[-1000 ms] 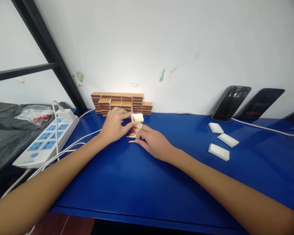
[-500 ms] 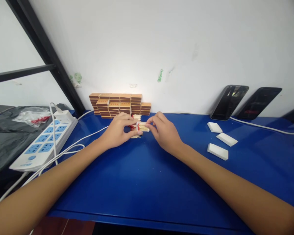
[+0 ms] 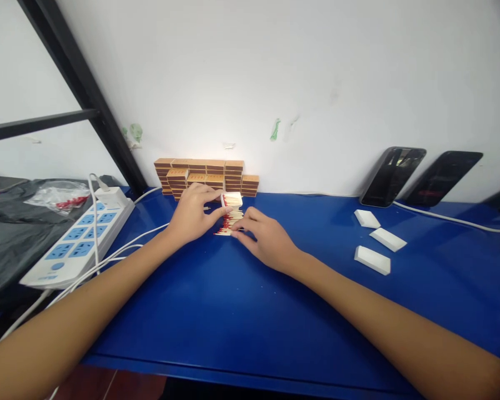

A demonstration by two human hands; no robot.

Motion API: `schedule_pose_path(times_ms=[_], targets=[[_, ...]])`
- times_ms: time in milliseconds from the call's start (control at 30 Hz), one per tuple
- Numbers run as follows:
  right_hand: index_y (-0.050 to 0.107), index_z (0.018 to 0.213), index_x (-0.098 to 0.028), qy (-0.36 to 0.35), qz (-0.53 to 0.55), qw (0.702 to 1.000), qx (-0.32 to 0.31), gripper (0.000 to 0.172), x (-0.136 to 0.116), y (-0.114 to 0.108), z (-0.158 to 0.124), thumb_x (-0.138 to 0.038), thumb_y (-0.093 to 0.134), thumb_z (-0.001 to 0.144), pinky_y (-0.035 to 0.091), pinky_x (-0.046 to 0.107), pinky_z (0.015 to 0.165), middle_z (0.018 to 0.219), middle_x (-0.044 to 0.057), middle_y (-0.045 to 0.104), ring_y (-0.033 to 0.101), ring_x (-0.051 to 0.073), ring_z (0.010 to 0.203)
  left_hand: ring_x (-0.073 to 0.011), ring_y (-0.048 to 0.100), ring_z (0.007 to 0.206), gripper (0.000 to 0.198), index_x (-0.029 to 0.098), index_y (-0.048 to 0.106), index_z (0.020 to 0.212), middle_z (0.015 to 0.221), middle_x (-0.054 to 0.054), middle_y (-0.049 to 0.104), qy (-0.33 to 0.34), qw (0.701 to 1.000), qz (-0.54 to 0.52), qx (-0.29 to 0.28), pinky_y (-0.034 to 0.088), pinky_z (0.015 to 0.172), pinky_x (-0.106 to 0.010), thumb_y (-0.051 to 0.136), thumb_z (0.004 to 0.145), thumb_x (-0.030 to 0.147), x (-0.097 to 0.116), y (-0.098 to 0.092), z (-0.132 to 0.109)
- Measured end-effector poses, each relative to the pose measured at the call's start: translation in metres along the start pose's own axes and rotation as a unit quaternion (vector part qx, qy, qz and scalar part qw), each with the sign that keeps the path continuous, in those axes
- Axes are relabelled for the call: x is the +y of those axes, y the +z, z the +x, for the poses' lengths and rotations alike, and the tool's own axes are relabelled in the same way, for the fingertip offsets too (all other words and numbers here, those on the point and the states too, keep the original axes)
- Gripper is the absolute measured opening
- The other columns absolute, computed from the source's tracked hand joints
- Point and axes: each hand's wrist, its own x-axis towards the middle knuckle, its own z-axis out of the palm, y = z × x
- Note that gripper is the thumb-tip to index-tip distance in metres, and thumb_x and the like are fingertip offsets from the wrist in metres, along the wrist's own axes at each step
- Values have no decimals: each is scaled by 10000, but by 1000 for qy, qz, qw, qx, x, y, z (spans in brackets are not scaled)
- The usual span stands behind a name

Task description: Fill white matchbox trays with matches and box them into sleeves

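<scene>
A white matchbox tray (image 3: 233, 206) with matches in it is pinched between the thumb and fingers of my left hand (image 3: 194, 214), tilted up a little above the table. Under and in front of it lies a loose pile of red-tipped matches (image 3: 229, 223). My right hand (image 3: 269, 239) is at the right edge of this pile, thumb and fingers drawn together on the ends of several matches. How many matches it grips is hidden. Close behind my left hand stand stacked matchboxes (image 3: 206, 166) with brown striking sides.
Several white trays (image 3: 387, 239) lie on the blue table (image 3: 250, 316) at the right. Two phones (image 3: 394, 176) lean against the wall. On the left are a power strip (image 3: 81, 239), white cables and a plastic bag (image 3: 58, 195) on dark cloth.
My left hand has shifted the tray up and slightly left, tipping it. My right hand has moved from the tray's end down to the loose matches.
</scene>
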Motion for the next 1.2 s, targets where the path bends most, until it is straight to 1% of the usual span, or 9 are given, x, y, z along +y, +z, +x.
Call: schedule_pose_path(times_ms=[100,267,333,433,533,767,867,1000,1200], targets=[[739,1071,-206,-4,7,999,-35,150,-4,6,0,-253,604,1025,513,319,808,1052,63,633,630,174,883,-274,616,997,427,210,776,1158,1007,-90,735,-2,1000,4,-2,481,921,-431,670,943,563,0,-1,0],[740,1034,-205,10,10,999,-45,130,-9,7,0,-250,619,1018,504,318,793,1049,60,638,628,171,875,-274,612,1002,405,209,770,1180,1003,-86,730,5,1000,2,-3,483,922,-431,683,944,526,-1,1,-1],[733,1012,-206,28,18,998,-43,97,-13,8,1,-251,647,1002,489,311,775,1043,53,639,621,169,870,-274,611,1008,402,208,767,1191,1007,-84,728,5,1000,1,-3,482,925,-431,691,942,515,-2,2,-1],[720,949,-205,77,31,995,-49,42,-20,10,2,-232,693,967,456,301,737,995,32,635,599,158,822,-275,612,1010,404,206,768,1192,1001,-83,726,4,1000,2,-3,483,921,-430,700,937,512,-2,2,-1],[697,900,-202,101,45,992,-58,61,-24,10,2,-191,689,959,431,289,725,972,19,629,586,143,793,-274,611,1010,401,211,771,1181,998,-80,727,6,1000,2,-4,485,922,-430,700,936,520,-2,2,-1],[651,942,-176,99,18,991,-90,82,-28,2,1,-193,620,1016,416,293,715,1012,38,615,562,139,770,-275,612,1002,418,206,765,1200,1008,-82,734,8,1000,0,-12,480,925,-430,700,937,523,-4,1,-1],[648,979,-173,89,39,991,-97,75,-34,2,0,-206,604,1030,435,298,747,1025,38,607,568,142,796,-271,613,1000,412,214,767,1194,1008,-77,736,6,1000,0,-15,478,928,-423,699,936,528,-4,2,-1],[659,969,-178,46,53,989,-132,104,-40,3,-3,-237,604,1036,434,302,757,1008,33,604,562,146,801,-265,616,1006,389,211,771,1183,1015,-71,740,11,1000,-2,-12,475,943,-418,709,936,505,-4,3,-1],[669,990,-181,44,67,987,-138,71,-40,3,-2,-241,641,1017,436,295,752,1025,33,623,575,145,810,-266,606,996,408,198,767,1201,1002,-76,732,9,1000,-2,-20,476,921,-413,710,934,503,-3,2,-1]])
